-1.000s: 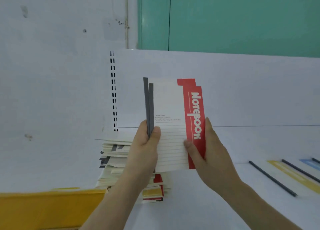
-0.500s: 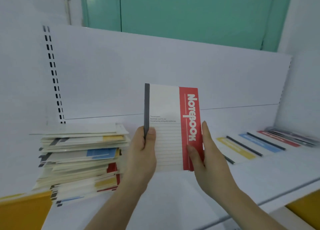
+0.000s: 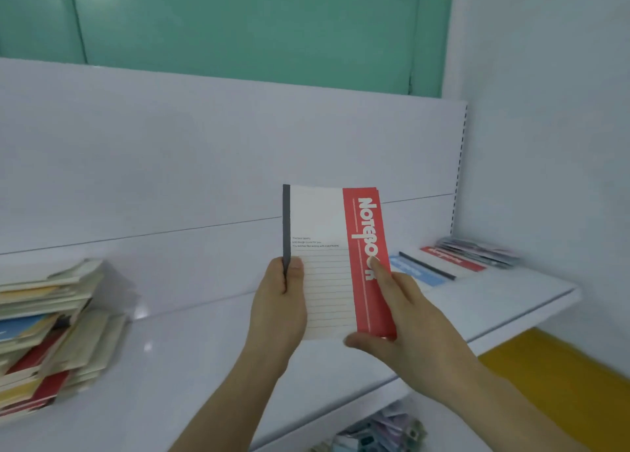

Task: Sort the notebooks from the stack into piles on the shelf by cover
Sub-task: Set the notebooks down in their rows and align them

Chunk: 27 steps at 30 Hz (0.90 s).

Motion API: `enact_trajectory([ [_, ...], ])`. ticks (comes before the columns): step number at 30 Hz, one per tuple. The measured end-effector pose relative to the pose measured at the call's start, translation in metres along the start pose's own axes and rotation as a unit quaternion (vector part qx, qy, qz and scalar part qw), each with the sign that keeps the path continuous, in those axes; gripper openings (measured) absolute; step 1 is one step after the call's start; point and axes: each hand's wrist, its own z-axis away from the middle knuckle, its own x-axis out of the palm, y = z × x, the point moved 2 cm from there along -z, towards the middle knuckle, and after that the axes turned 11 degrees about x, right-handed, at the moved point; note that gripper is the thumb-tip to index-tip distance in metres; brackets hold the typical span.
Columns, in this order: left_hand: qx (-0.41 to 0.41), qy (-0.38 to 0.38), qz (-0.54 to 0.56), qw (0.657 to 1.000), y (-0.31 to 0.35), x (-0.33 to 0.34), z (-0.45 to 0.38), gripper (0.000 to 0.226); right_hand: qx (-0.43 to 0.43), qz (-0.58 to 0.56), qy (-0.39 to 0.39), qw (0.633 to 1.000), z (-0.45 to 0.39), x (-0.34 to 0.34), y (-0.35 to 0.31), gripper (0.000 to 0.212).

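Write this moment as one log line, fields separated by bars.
left hand grips red notebook | right hand grips it | held upright over shelf | stack left

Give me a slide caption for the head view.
Both hands hold a red-striped notebook upright above the white shelf.

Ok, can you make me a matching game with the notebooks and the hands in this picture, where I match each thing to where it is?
Things:
1. red-banded notebook
2. unsorted stack
3. red pile
4. blue pile

Places:
A. far left of the shelf
B. held upright in the left hand and the right hand
C. lying flat just right of the held notebook
D. lying flat further right, next to a mixed pile at the end

Pairs: 1-B, 2-A, 3-D, 4-C
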Motion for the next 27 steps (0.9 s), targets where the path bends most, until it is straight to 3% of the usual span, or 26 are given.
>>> enact_trajectory([
  [5,0.031,-0.098,-0.042,0.994,0.0,0.097,-0.001,0.028,0.036,0.036,0.042,0.998,0.001,-0.034,0.087,0.105],
  [11,0.14,-0.167,-0.088,0.972,0.002,0.191,0.002,0.062,0.064,0.094,0.082,0.99,-0.015,-0.051,0.177,0.093],
  [14,0.169,-0.201,-0.119,0.958,-0.012,0.229,-0.01,0.063,0.08,0.113,0.079,0.987,-0.034,-0.051,0.215,0.093],
  [22,0.142,-0.27,-0.131,0.943,-0.057,0.321,-0.071,0.063,0.107,0.18,0.073,0.975,-0.118,-0.052,0.289,0.095],
  [25,0.142,-0.307,-0.152,0.929,-0.068,0.347,-0.086,0.081,0.087,0.208,0.114,0.968,-0.154,-0.056,0.313,0.096],
  [27,0.156,-0.337,-0.214,0.903,-0.076,0.361,-0.095,0.097,0.075,0.217,0.084,0.97,-0.175,-0.051,0.333,0.096],
])
